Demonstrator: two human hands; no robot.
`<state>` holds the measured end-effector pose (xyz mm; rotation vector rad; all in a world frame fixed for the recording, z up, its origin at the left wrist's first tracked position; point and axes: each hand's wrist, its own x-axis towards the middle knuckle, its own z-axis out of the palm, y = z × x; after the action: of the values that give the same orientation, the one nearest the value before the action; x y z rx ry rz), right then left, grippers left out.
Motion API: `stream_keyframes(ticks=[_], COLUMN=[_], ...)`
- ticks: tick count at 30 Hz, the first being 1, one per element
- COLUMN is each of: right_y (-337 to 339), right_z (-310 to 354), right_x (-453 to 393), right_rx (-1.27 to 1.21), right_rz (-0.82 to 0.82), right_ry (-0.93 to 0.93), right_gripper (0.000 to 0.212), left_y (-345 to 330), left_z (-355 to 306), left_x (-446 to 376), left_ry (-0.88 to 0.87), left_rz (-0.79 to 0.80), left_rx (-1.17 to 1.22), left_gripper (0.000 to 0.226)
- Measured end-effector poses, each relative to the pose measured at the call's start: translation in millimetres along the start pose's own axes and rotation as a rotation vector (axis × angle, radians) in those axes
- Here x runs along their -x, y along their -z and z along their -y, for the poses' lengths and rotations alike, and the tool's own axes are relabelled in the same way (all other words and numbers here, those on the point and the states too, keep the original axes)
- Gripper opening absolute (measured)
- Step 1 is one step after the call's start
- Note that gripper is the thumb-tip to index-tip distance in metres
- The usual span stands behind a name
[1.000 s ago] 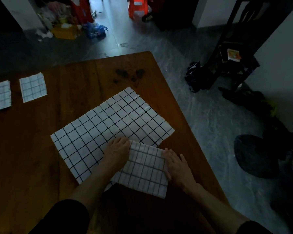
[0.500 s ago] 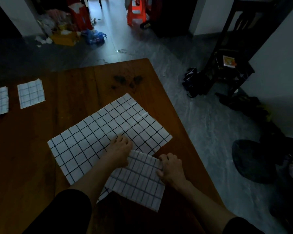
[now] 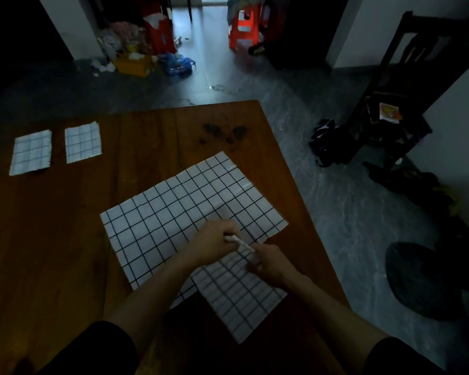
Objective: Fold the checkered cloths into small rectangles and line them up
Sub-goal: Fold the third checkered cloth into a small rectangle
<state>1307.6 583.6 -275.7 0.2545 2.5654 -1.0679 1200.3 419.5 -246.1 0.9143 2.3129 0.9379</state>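
Closest in, a folded flap of the checkered cloth [image 3: 236,296] lies toward six o'clock on the wooden surface [image 3: 52,253], its corner hanging near the front edge. Just past it the two hands meet over the cloth: the left hand [image 3: 214,243] has its fingers curled round the lifted fold edge, and the right hand [image 3: 268,262] pinches the same edge from the three o'clock side, so the white rim shows as a thin strip between them (the light is dim, and the fingertips themselves are hard to make out). Beyond the hands the rest of the cloth spreads flat toward twelve o'clock, set at a slant to the surface. Farther off, around ten o'clock, two small folded cloths lie side by side and apart: the nearer-centre folded cloth [image 3: 83,142] and the outer folded cloth [image 3: 31,152]. Dark stains [image 3: 224,131] mark the wood near twelve o'clock. Off the surface, a dark chair [image 3: 390,104] stands at two o'clock, and an orange stool [image 3: 243,31] sits far back.
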Motion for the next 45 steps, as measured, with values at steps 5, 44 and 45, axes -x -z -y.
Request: stream_keyframes(ticks=[5, 44, 45], right_y=[18.9, 31.7, 27.5], right_z=[2.3, -76.1, -79.0], right_x=[13.0, 92.7, 93.7], right_rx=[-0.022, 0.138, 0.155], right_rz=[0.023, -0.238, -0.230], right_ry=[0.089, 0.099, 0.112], right_gripper=[0.008, 0.015, 0.012], left_y=[22.8, -60.4, -62.8], left_z=[-3.6, -21.3, -17.1], left_x=[11.7, 65.2, 69.0], left_ry=[-0.037, 0.067, 0.059], left_rz=[0.006, -0.165, -0.163], left_rx=[0.132, -0.222, -0.240], left_gripper=[0.012, 0.012, 0.010])
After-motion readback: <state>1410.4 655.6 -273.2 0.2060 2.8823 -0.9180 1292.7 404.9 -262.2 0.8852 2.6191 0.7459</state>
